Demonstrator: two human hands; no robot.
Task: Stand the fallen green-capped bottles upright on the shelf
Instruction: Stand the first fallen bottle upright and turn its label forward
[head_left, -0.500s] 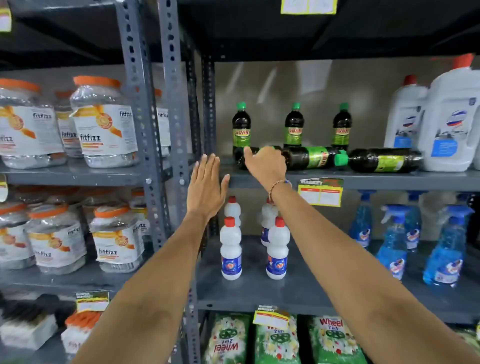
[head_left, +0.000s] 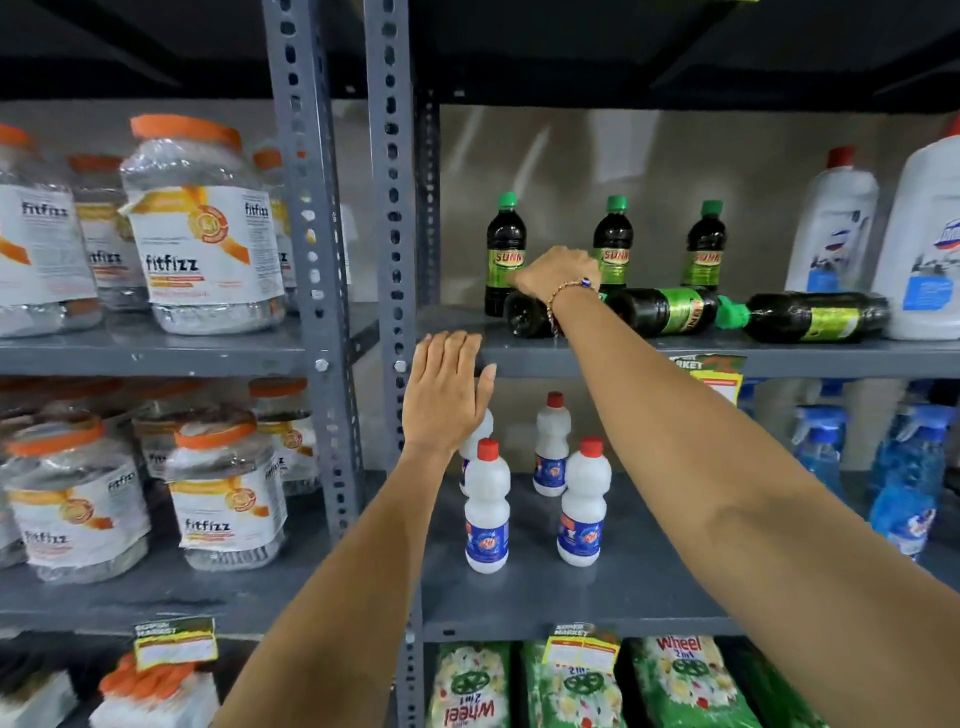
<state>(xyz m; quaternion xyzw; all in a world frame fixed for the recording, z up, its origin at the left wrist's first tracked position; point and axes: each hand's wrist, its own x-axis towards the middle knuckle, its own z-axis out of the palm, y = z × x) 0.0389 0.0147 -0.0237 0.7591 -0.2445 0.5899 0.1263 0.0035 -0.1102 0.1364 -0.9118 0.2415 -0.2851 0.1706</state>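
On the shelf (head_left: 779, 358) at 12 o'clock, my right hand (head_left: 558, 273) curls around a fallen green-capped bottle (head_left: 527, 314). My left hand (head_left: 444, 392) is flat and open, holding nothing.

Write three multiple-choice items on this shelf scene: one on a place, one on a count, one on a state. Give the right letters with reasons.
1. Where do the fallen bottles lie?
A. in front of the upright green-capped bottles
B. on the shelf with the spray bottles
C. among the orange-lidded jars

2. How many green-capped bottles stand upright?
A. one
B. three
C. five

3. What is the left hand doing?
A. gripping a bottle
B. flat and open at the shelf edge
C. holding a price tag

Key: 1 A, the fallen bottles lie along the front of the shelf, before the upright bottles. 2 B, three green caps show standing in a row behind. 3 B, the left hand is spread with nothing in it, while the right hand closes over the leftmost fallen bottle.
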